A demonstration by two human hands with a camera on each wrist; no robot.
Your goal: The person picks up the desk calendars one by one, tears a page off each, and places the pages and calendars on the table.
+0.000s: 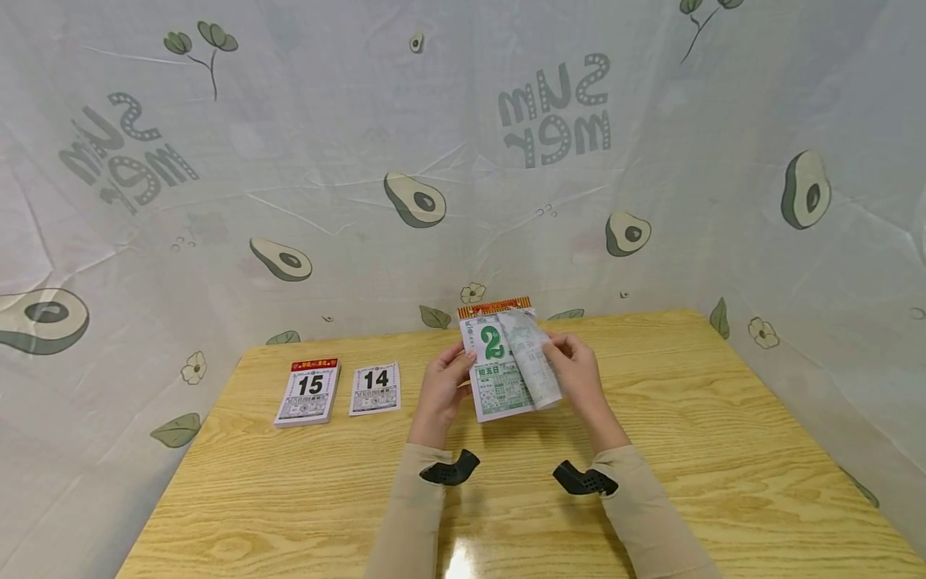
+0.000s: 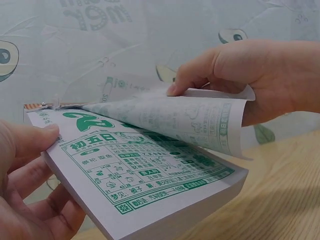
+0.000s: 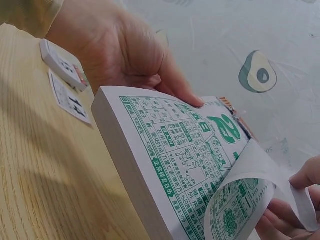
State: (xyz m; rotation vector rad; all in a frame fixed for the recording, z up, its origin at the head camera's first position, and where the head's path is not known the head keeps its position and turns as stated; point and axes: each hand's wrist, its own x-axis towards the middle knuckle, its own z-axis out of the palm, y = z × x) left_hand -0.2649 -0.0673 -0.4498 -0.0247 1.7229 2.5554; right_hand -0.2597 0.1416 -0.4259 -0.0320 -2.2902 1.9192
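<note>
A thick tear-off calendar pad [image 1: 496,378] with green print and a big "2" is held above the wooden table [image 1: 723,450]. My left hand [image 1: 443,388] grips its left edge, thumb on the top page [image 2: 30,137]. My right hand [image 1: 579,371] pinches the top sheet [image 1: 531,354] and curls it up and over to the right; the lifted sheet [image 2: 200,122] is still attached at the bound top edge. In the right wrist view the pad [image 3: 165,160] shows its thick side, and the curled sheet [image 3: 250,195] bends toward my right fingers [image 3: 305,177].
A second calendar pad showing "15" [image 1: 308,391] lies at the table's left, with a loose sheet marked "14" [image 1: 375,388] beside it. An avocado-print cloth [image 1: 405,201] walls the table on three sides.
</note>
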